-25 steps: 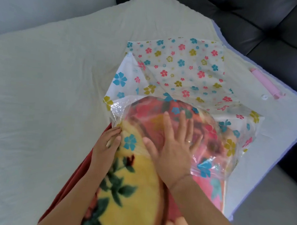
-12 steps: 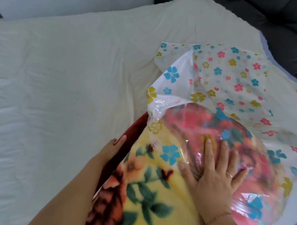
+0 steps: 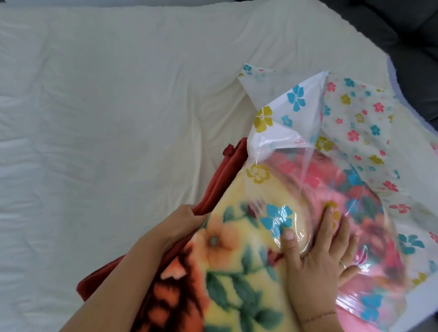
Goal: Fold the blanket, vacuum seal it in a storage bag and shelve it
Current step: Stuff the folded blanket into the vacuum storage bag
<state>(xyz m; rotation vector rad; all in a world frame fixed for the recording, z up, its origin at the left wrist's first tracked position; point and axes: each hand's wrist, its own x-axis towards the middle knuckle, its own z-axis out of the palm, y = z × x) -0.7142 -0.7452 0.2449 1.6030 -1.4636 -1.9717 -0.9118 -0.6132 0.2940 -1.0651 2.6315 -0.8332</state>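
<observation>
As flat right hand [image 3: 316, 260] presses storage bag [image 3: 277, 133], left hand [image 3: 177, 226] touches blanket [image 3: 233, 279]

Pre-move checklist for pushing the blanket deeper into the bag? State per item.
1. Whole blanket inside storage bag: not ok, near end sticks out.
2. The right hand flat on the bag, over the blanket: ok.
3. The left hand gripping the blanket's side: cannot tell, fingers hidden.
4. Bag's far end lying flat: not ok, a corner stands up.
5. Bag mouth sealed: not ok, open.
</observation>
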